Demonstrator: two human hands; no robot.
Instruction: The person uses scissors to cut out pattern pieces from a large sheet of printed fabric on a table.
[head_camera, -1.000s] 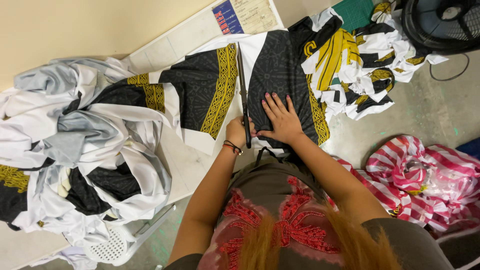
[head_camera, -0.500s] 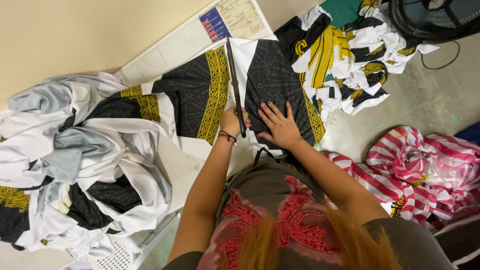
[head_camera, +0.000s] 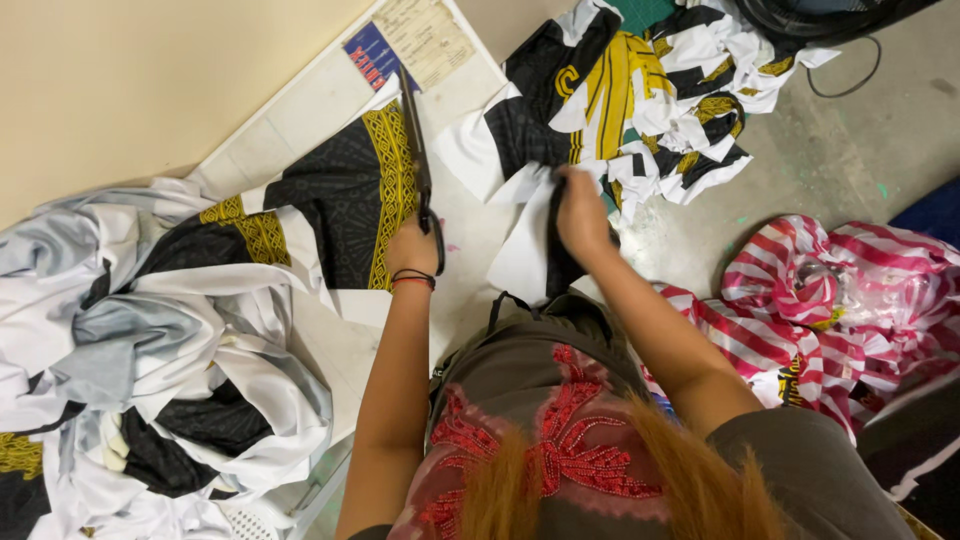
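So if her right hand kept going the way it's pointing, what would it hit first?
The right hand, gripping a cut piece, points up and away from the body. First in that line is probably the pile of cut pieces on the floor, though depth is unclear.

The person is wearing a short-sleeved top of olive-grey cloth (head_camera: 520, 370), and red beaded embroidery (head_camera: 545, 440) is spreading across its front in leafy, branching shapes. Both arms are showing bare below the short sleeves. Thin black and red bands (head_camera: 412, 279) are circling the left wrist. Long strands of orange-dyed hair (head_camera: 690, 480) are hanging down over the chest and right shoulder.
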